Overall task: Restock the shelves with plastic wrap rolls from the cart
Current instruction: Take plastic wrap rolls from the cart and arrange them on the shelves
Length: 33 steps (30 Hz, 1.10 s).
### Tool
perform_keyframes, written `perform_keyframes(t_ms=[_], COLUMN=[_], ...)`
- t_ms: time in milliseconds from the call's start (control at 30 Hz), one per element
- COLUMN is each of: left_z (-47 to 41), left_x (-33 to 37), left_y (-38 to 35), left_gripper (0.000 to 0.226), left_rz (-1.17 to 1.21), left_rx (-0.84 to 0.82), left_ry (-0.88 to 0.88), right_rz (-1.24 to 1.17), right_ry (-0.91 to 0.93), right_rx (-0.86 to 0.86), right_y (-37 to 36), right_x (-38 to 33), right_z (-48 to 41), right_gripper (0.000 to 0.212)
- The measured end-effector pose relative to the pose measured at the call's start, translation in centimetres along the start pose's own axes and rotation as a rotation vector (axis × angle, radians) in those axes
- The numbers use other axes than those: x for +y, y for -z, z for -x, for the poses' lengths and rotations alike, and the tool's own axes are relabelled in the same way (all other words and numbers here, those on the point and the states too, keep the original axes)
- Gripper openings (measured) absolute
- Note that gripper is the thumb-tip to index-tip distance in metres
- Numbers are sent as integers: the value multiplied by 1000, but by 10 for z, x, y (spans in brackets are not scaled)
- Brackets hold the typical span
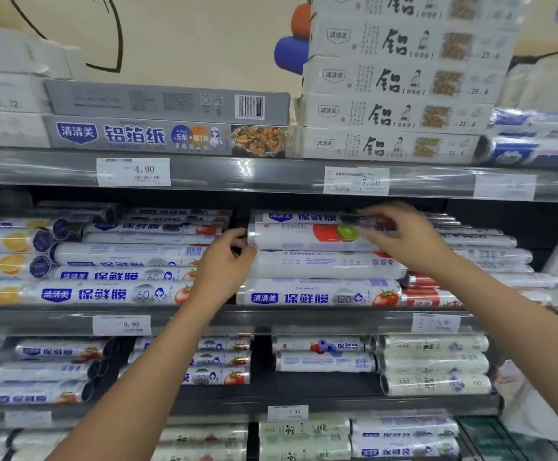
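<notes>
Plastic wrap roll (304, 236) sits atop the middle-shelf stack (324, 266), both hands on it.
Left hand (226, 261) grips its left end; right hand (400, 237), blurred, curls over the right part. Risk: round rolls beneath, so letting go off-centre likely sends it over the shelf lip (271, 316).

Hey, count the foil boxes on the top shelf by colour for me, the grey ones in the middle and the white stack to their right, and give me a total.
Grey foil boxes: 2
White foil boxes: 5, the top one cut off by the frame edge
Total: 7
</notes>
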<state>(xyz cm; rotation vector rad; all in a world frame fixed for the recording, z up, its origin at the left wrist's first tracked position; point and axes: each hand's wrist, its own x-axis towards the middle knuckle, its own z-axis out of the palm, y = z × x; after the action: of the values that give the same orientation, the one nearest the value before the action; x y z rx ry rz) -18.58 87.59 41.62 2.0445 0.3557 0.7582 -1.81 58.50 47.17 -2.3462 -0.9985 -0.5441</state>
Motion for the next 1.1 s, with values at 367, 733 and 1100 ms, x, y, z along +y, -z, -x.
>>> perform_keyframes(t_ms=[367,733,1100], left_z=[-8,1,1], left_x=[-2,-16,-17], left_y=[-2,2,8], left_gripper=[43,35,21], left_rz=[60,163,307], left_rx=[-30,-28,45], left_ry=[32,14,30], right_rz=[-220,-489,-626], right_ry=[-448,-515,-527], right_rx=[74,160,183], right_y=[-2,-11,-11], right_x=[21,21,16], right_z=[23,33,44], right_gripper=[45,31,25])
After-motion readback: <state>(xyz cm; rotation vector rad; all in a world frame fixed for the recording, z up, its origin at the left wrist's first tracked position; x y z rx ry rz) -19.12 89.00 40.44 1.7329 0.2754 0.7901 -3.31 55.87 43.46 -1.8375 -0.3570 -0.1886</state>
